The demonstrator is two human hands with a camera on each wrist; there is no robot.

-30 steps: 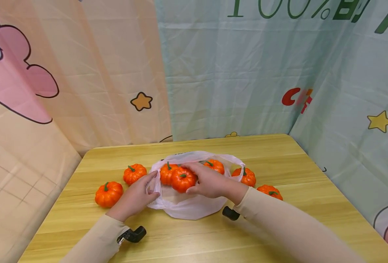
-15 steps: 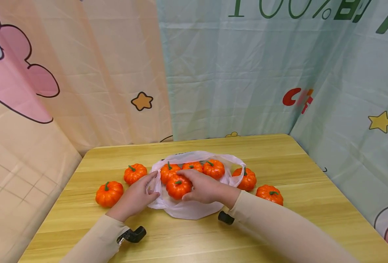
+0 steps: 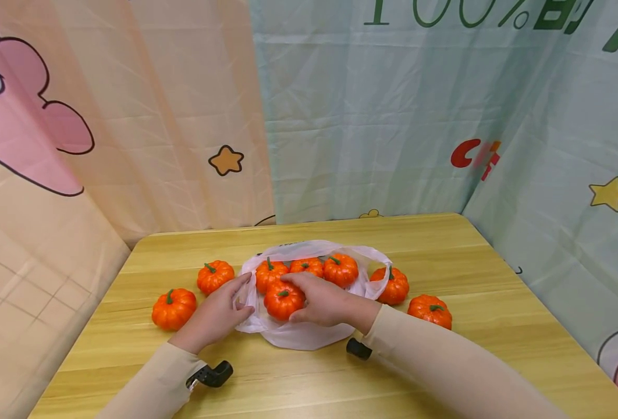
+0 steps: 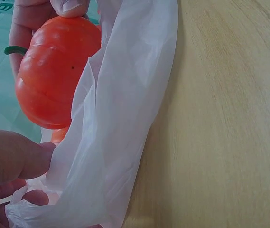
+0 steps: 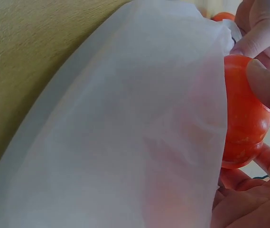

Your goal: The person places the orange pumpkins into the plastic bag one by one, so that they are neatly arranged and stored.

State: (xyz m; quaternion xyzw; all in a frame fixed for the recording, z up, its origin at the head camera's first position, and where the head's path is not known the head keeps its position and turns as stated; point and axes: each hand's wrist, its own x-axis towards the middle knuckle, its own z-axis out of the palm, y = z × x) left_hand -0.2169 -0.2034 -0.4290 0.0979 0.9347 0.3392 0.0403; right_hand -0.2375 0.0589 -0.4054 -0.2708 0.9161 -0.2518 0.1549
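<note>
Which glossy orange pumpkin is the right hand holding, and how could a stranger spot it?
On the yellowish wooden table, find the white plastic bag in the middle. At its open mouth, the right hand grips a glossy, ribbed orange pumpkin. Only this one is held; three similar pumpkins sit behind it.

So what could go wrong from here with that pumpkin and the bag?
The held pumpkin looks smooth and round, so it might slip from the right hand. The plastic bag looks thin and floppy; its mouth could sag if the left hand lets go of the rim. The handle loop overlaps the pumpkin just right of the bag, so tugging might drag it.
</note>
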